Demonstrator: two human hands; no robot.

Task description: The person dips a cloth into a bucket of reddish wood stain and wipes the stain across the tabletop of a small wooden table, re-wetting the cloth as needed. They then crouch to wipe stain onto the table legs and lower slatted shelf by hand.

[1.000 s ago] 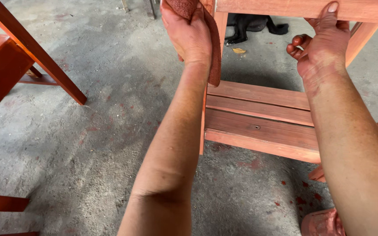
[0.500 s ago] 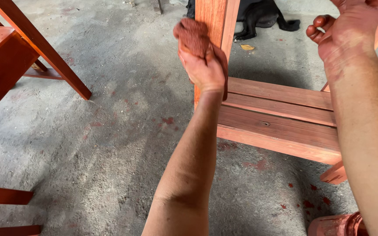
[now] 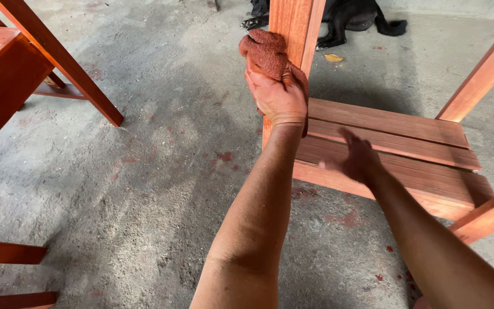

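Head camera looks down on my left hand [image 3: 277,96], clenched around a stain-soaked red-brown rag [image 3: 267,50] and pressing it flat against the upright wooden leg [image 3: 290,34] of the furniture piece in front of me. My right hand [image 3: 357,161] hovers blurred over the slatted shelf [image 3: 395,143] just right of that leg, fingers spread and holding nothing. To do this well, I judge the rag should stay folded into a firm pad and travel along the grain in long even passes, wrapping the leg's edges so no bare streaks show. Another leg [image 3: 481,74] rises well to the right of the first. Left of the leg, more reddish stained frames [image 3: 24,68] stand on the spattered concrete floor [image 3: 161,171]. Behind the leg lies something dark, a heap of black cloth perhaps [image 3: 350,17]; I cannot tell. The shelf crowds my lower strokes.
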